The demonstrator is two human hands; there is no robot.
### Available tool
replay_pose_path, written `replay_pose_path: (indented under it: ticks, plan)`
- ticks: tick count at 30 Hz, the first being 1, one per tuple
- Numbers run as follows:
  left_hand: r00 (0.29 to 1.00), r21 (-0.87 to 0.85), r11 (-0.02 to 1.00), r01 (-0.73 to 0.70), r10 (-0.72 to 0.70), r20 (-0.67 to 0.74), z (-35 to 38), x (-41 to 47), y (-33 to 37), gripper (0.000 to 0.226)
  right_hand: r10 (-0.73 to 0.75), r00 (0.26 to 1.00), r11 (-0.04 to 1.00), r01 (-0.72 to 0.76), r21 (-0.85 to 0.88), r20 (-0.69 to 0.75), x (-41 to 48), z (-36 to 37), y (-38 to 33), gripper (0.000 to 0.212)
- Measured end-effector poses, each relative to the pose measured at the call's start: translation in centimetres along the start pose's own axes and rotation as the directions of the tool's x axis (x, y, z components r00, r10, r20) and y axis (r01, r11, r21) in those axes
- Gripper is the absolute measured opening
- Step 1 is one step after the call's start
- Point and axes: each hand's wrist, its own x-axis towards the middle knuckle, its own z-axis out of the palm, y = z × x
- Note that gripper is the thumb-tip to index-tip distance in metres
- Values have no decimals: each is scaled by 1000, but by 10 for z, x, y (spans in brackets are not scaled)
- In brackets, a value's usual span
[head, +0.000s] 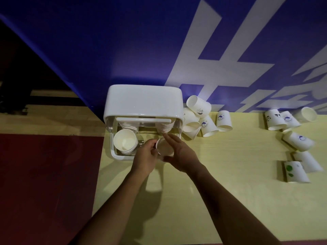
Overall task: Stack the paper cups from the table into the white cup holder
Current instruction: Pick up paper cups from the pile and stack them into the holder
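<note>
Pale yellow wooden table (pixel 221 183) against blue wall with white lettering (pixel 123 41). White plastic cup holder (pixel 143 103) at table's left edge, stack of white paper cups (pixel 125 141) in its left slot. Left hand (pixel 146 155) and right hand (pixel 181 153) both grip single white paper cup (pixel 164 146), mouth up, over holder's right front. Left fingers curl at rim, right fingers and thumb pinch sides. Loose printed paper cups (pixel 223 121) lie toppled right of holder.

Dim room, blue backdrop behind a pale table.
A blue wall (pixel 106 41) with large white lettering (pixel 221 68) rises behind the pale yellow wood-grain table (pixel 230 191). To the left lie dark red floor (pixel 44 183) and a light wooden floor band (pixel 53 121).
</note>
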Motion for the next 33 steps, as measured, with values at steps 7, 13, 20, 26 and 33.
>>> replay_pose_path:
  ticks: [7,13,20,26,33]
  plan:
    - [981,35,986,-163,166,-106,16,-52,54,39,318,881,923,-202,329,-351,-101,-24,24,47]
    - [901,98,918,-385,350,258,111,-80,130,41,572,676,800,-336,498,-464,-205,-88,96,33]
    - [708,213,730,-649,477,522,240,-68,231,47,695,568,678,-314,665,-441,-263,-140,187,24]
    - [731,282,704,-651,483,482,365,2,335,58,708,596,639,-312,703,-380,-290,-172,280,20]
    - [870,486,722,-492,386,307,482,96,411,82,755,578,568,-342,748,-309,-299,-196,365,25]
